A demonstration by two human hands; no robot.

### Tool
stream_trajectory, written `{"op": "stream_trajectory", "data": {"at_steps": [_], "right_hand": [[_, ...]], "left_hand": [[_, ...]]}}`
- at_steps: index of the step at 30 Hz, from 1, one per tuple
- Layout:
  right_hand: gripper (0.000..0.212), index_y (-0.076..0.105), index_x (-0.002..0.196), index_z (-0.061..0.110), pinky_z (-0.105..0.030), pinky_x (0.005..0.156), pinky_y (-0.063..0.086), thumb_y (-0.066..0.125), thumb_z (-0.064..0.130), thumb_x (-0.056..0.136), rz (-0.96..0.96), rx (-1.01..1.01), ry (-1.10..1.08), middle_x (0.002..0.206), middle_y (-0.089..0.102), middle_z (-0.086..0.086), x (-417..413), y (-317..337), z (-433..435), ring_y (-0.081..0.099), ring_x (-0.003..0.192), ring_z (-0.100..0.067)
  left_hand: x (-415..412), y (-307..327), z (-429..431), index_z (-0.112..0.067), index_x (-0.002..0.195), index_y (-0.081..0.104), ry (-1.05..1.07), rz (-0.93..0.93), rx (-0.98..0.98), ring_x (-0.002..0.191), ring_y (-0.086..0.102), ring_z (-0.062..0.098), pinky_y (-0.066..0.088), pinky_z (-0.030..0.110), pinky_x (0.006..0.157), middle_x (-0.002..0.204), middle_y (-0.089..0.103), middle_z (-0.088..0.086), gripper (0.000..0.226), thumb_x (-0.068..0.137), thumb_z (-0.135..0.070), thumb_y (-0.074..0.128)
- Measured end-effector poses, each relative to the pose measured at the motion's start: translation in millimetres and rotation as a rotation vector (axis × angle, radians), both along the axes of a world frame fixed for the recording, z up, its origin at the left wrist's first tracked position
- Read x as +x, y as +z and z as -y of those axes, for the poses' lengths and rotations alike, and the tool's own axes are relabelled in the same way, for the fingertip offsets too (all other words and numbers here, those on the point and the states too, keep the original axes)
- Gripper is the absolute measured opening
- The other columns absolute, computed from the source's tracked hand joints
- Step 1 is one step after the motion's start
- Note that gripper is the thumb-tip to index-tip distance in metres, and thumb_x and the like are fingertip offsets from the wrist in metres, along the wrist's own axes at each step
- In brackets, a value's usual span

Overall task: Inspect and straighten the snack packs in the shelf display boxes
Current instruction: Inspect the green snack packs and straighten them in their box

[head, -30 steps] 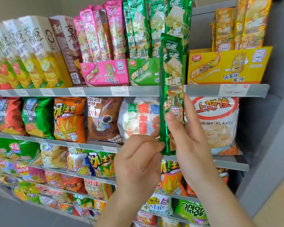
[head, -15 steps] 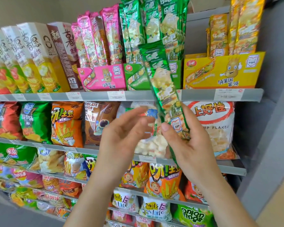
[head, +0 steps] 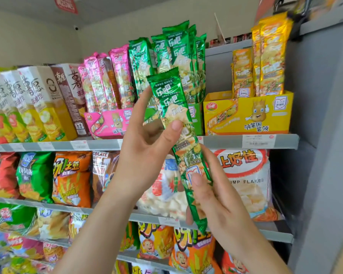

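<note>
shelf edge [head: 224, 142] behind, green pack [head: 171, 101] held tilted

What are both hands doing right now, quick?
Left hand: pinches the green snack pack near its middle, thumb in front.
Right hand: grips the same pack's lower part.

Text on green snack pack [head: 172, 107]: "乐吧", printed twice. On yellow display box [head: 246, 117]: "领薯国薯领". On white bag [head: 246, 186]: "上好佳", below it "IMP FLAKES", start covered. On orange bag [head: 71, 178]: "呀!土豆". On brown bag [head: 101, 165]: "COLATE", start cut off. On white cartons [head: 34, 95]: "薯愿". Shelf price tags [head: 257, 140]: too blurred to read.
</note>
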State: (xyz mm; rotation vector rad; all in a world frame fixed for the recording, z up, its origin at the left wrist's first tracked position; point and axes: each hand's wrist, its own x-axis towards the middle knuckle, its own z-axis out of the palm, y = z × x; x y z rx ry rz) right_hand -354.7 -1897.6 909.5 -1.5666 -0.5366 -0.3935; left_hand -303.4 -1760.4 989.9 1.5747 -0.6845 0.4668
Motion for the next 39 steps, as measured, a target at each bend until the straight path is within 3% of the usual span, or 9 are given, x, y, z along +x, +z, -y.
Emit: {"op": "stream_trajectory", "data": {"at_steps": [2,4,6,10,15,20,24,28,39], "right_hand": [[0.044,0.028,0.129,0.074,-0.048,0.071,0.057,0.042,0.067,0.089,0.007,0.002,0.032,0.101,0.069,0.002,3,6,8,0.065,0.068,-0.026],[0.042,0.028,0.128,0.074,-0.02,0.079,0.053,0.042,0.07,0.088,0.017,-0.014,0.081,0.114,0.064,0.026,9,10,16,0.065,0.09,0.002],[0.04,0.03,0.126,0.075,-0.01,0.081,0.048,0.04,0.071,0.088,0.007,-0.064,0.125,0.115,0.062,0.029,14,18,24,0.061,0.097,0.007],[0.042,0.044,0.125,0.057,-0.028,0.074,0.054,0.037,0.074,0.088,0.097,-0.219,0.014,0.095,0.068,0.002,26,44,36,0.064,0.08,-0.01],[0.032,0.059,0.12,0.033,-0.029,0.083,0.052,0.047,0.05,0.096,0.327,-0.077,-0.016,0.104,0.07,0.01,49,96,48,0.066,0.096,-0.008],[0.033,0.058,0.124,0.023,-0.021,0.088,0.052,0.057,0.021,0.092,0.388,0.068,0.113,0.115,0.071,0.006,69,136,57,0.066,0.106,-0.01],[0.023,0.058,0.113,0.026,-0.017,0.076,0.052,0.06,0.021,0.091,0.533,0.205,-0.166,0.099,0.073,0.013,80,165,69,0.069,0.088,-0.001],[0.022,0.058,0.11,0.029,-0.041,0.075,0.058,0.064,0.03,0.088,0.543,0.297,-0.377,0.09,0.075,0.007,89,190,78,0.071,0.08,-0.011],[0.024,0.06,0.109,0.025,-0.036,0.08,0.054,0.069,0.031,0.088,0.482,0.172,-0.737,0.085,0.062,0.02,118,203,93,0.066,0.081,-0.006]], "left_hand": [[4,8,3,-0.063,0.135,0.03,-0.01,0.041,0.037,0.105,0.062,0.034,0.049,0.029,0.067,0.111,0.058,0.03,0.069,0.083,-0.043,0.07],[8,18,6,-0.06,0.137,0.029,-0.036,0.059,0.023,0.133,0.039,0.017,0.048,0.029,0.088,0.147,0.045,-0.001,0.076,0.08,-0.036,0.072],[14,28,9,-0.052,0.141,0.03,-0.045,0.038,-0.006,0.127,0.047,-0.006,0.046,0.036,0.101,0.138,0.049,-0.028,0.083,0.075,-0.028,0.075],[20,54,15,-0.02,0.144,0.039,-0.117,-0.003,-0.06,0.121,0.059,0.025,0.05,0.046,0.098,0.132,0.06,0.013,0.084,0.07,-0.007,0.075],[21,85,28,-0.012,0.128,0.049,-0.255,0.122,-0.016,0.087,0.069,0.026,0.055,0.035,0.077,0.101,0.073,0.012,0.064,0.07,-0.001,0.073],[27,123,35,-0.019,0.122,0.058,-0.043,0.41,0.186,0.097,0.062,0.013,0.051,0.034,0.088,0.107,0.069,-0.005,0.027,0.095,-0.018,0.056],[41,145,25,-0.027,0.126,0.059,0.334,0.587,0.327,0.098,0.06,0.007,0.05,0.02,0.087,0.11,0.063,-0.014,0.032,0.095,-0.021,0.054],[55,147,21,-0.025,0.13,0.06,0.683,0.64,0.578,0.118,0.046,0.003,0.034,0.011,0.099,0.125,0.054,-0.015,0.038,0.094,-0.014,0.058],[70,145,27,-0.018,0.127,0.063,0.705,0.642,0.842,0.125,0.048,0.016,0.028,0.019,0.098,0.13,0.062,-0.005,0.034,0.096,-0.031,0.056]]}}
